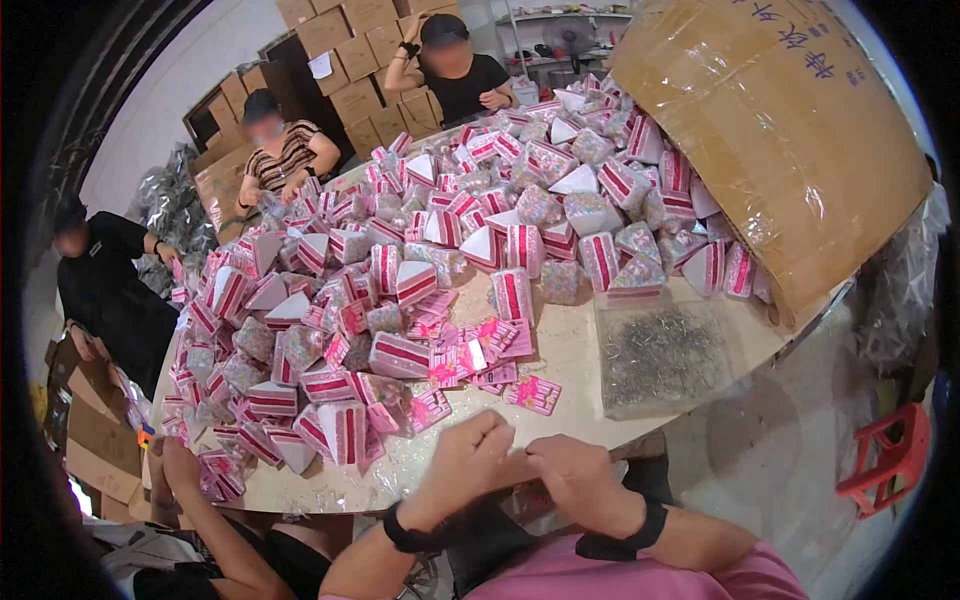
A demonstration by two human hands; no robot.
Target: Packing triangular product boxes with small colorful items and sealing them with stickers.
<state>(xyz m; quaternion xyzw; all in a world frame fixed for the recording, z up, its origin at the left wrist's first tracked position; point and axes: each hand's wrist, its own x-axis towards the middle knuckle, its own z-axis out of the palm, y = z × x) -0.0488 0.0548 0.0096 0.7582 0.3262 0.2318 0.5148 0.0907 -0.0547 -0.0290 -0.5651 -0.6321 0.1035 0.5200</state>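
Two hands are being held close together in the head view, the left hand (462, 462) and the right hand (585, 480) curling their fingers inward; whether anything is being gripped between them cannot be told. Just beyond the left hand, loose pink cards (535, 394) are lying scattered on the table (565, 350). Farther ahead, and reaching well to the left of both hands, a great heap of cake-slice pieces (400, 355) is being supported by the tabletop, many pieces showing clear wrapping. Ahead and to the right of the hands, a shallow clear tray (650, 409) is holding plenty of thin metal pieces (665, 350). Wrapping is apparently being shown as done on many slices, while several cards are lying unattached, judging by sight; finished and unfinished slices are not being clearly distinguished within the heap.
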